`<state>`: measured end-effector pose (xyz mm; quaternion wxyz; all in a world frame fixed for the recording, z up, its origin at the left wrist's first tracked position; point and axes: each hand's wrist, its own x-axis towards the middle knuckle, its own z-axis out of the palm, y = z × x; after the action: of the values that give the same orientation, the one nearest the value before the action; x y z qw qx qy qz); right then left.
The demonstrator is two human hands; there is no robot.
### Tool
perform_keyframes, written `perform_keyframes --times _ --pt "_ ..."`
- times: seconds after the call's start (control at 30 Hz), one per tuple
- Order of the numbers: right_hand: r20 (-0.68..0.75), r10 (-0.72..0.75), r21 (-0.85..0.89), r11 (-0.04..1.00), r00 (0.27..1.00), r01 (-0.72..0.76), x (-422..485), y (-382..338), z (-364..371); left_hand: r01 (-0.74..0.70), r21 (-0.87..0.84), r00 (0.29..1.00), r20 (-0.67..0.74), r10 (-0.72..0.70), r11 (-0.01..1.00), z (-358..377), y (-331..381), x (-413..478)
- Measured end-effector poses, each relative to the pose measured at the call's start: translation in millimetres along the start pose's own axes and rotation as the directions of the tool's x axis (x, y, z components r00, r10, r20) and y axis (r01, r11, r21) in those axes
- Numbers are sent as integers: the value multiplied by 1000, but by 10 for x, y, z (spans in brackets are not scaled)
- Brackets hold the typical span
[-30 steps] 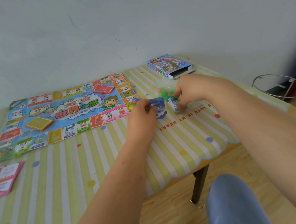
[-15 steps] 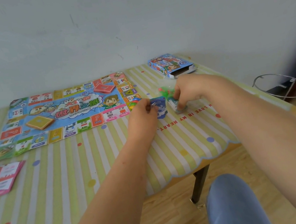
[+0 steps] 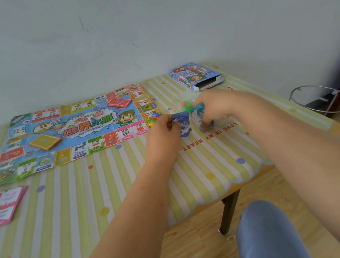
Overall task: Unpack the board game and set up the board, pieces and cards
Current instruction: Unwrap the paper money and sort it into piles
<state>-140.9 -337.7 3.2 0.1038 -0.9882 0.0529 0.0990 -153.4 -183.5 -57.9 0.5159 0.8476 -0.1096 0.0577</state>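
The paper game board (image 3: 71,133) lies unfolded at the table's far left, with a red card stack (image 3: 118,103), a yellow card stack (image 3: 44,142) and a white die (image 3: 91,119) on it. Right of the board, my left hand (image 3: 162,130) pinches a blue card (image 3: 183,124). My right hand (image 3: 214,106) grips a small stack of blue cards (image 3: 199,117) standing on the table. Small coloured plastic pieces (image 3: 186,105) lie just behind the hands, partly hidden. More coloured pieces (image 3: 154,118) sit at the board's right edge.
The open game box (image 3: 196,76) lies at the far right corner by the wall. A fan of pink and blue cards (image 3: 1,208) rests at the left edge. The striped tablecloth (image 3: 86,197) ends at a scalloped front edge; a wire ring stand (image 3: 322,100) stands on the floor.
Both hands have stayed right of the board. The blue cards shift slightly between the fingers; nothing else has moved.
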Motion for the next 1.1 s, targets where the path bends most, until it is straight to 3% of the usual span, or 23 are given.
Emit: perform_keyframes --times 0.4,0.67,0.87,1.1 --pt "41 -39 183 983 998 31 -3 69 -125 -12 14 1000 5 12 1000 -14 -12 6" --pt "-111 22 317 948 994 14 -117 71 -204 -11 17 1000 0 11 1000 -15 -6 -3" --pt "-330 17 506 847 944 162 -142 12 -228 1 -6 1000 10 -1 1000 -17 2 -10" --pt "-320 -49 583 777 946 237 -186 -39 -103 12 -23 1000 -16 -12 1000 -8 5 -20"
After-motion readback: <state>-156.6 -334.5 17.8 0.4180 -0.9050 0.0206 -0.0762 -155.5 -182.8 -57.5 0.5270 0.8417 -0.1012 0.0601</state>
